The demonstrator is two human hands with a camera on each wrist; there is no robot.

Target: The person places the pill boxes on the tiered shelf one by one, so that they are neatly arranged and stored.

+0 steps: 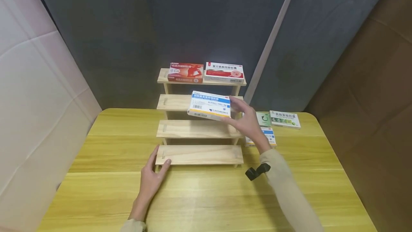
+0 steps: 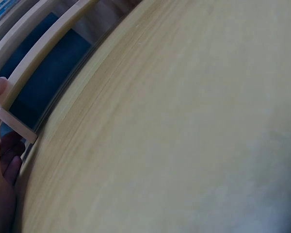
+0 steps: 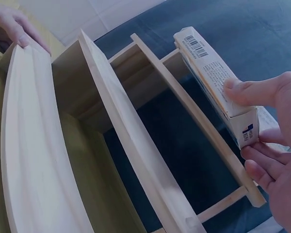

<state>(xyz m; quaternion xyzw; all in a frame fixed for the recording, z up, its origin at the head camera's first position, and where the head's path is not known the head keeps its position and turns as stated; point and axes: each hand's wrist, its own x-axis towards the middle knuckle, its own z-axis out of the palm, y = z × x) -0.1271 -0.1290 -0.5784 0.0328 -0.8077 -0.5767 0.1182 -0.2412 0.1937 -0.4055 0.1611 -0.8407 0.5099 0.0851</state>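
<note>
My right hand pinches a white and blue medicine box by its right end, thumb against the near side. The box is tilted above the second step from the top of a wooden stepped rack. In the right wrist view, the box shows a barcode, and my fingers lie beneath its end. My left hand grips the left end of the lowest step, thumb on top. Two boxes lie on the top step: a red medicine box on the left, and a white and red medicine box beside it.
Right of the rack on the wooden table lie a green and white box, a white box with a green band and another white and blue box. A dark curtain hangs behind the rack.
</note>
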